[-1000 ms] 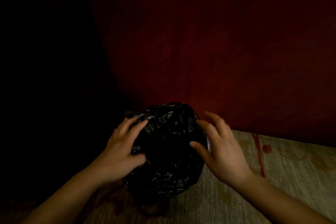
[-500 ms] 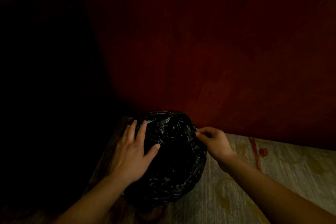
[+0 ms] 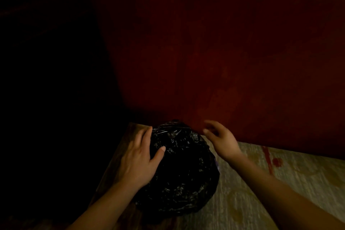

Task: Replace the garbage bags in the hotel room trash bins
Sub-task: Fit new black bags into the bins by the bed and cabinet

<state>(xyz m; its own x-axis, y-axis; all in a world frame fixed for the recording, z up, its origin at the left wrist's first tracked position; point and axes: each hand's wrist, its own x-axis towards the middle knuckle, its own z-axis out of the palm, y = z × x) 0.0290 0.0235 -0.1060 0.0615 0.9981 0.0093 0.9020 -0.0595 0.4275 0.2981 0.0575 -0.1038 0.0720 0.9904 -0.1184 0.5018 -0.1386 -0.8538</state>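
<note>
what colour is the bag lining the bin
Black and glossy, crinkled garbage bag, seen best in the head view.

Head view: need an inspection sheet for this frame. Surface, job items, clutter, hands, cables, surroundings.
Surface: pale patterned carpet with a red stripe and dot; darker floor strip at its left edge.
Job's things: black garbage bag draped over a round bin, crinkled, next to the wall; bin body hidden by the bag.
Clutter: nothing seen.
Hands: left hand flat on the bag's left side, thumb on the plastic, fingers spread. Right hand at the bag's far right edge, blurred, fingers curled; contact with the bag cannot be told.
Cables: nothing seen.
Surroundings: dark red wall behind; left side too dark to read.
</note>
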